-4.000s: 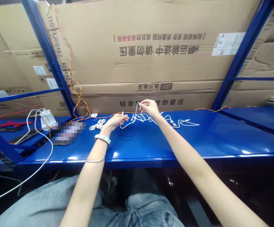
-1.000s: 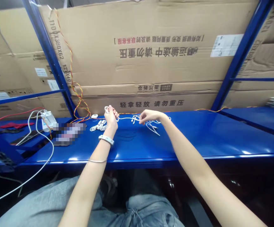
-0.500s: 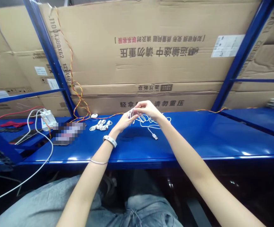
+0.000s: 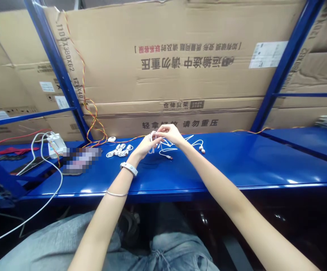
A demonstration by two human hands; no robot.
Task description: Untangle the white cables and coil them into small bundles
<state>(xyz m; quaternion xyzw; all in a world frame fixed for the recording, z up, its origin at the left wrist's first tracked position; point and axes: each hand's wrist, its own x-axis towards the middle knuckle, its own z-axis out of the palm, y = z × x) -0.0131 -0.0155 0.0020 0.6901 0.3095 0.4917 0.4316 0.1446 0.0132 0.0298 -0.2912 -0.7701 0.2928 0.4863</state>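
A white USB cable (image 4: 152,148) is looped around the fingers of my left hand (image 4: 146,145), which is closed on it. My right hand (image 4: 171,134) pinches the same cable close to the left fingertips. The cable's plug end (image 4: 167,156) hangs down to the blue shelf surface. Behind and right of my hands lie more loose white cables (image 4: 199,143), partly hidden by my right hand. Left of my left hand sit several bundled white cables (image 4: 120,150), coiled and tied.
A blue metal shelf (image 4: 236,162) carries everything, with large cardboard boxes (image 4: 109,60) behind. At the left are a blurred-out phone (image 4: 81,160), a white charger block (image 4: 55,144) with cables, and a small white case (image 4: 111,139). Red-yellow twisted wire (image 4: 96,120) runs along the back.
The cable's plug end has been drawn in closer to my hands, and more cable is wound around my left fingers. My right hand has shifted slightly left and down.
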